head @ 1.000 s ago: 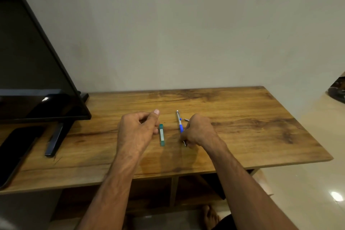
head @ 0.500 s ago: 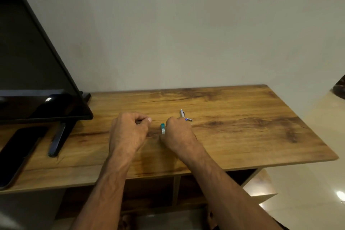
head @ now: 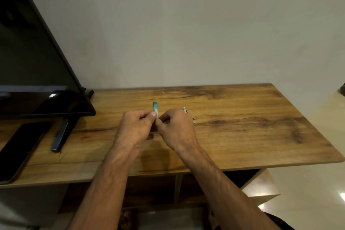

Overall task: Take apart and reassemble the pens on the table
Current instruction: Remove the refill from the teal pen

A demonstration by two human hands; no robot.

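We're working over the long wood-grain table top (head: 233, 136), and both of our hands meet just above its middle. Our left hand (head: 137, 127) and our right hand (head: 177, 129) sit knuckle to knuckle, touching at the fingertips, and between them stands the short teal-green plastic pen piece (head: 155, 108) — its top pokes up and away beyond our thumbs, while its lower end disappears into the pinch.

How far along are we? By our reckoning, mid-task: the teal piece looks too short to be a whole pen, so we judge it a cap or barrel section, and whether we're pulling it apart or pushing it back together we cannot tell from here. Off to the far side of our right hand, just beyond the knuckles, the slim white-and-silver pen body (head: 185, 110) lies on the wood, mostly hidden by the hand. Just beside it sit a couple of tiny silvery loose parts (head: 193, 118) — so that pen appears to be in pieces and, we'd say, waiting for reassembly.

Now the grip. Left thumb and forefinger are pressed together on the teal piece's lower part; the right hand's fingers are curled tight and closed against the same spot. Anything thinner between them is too small to see.
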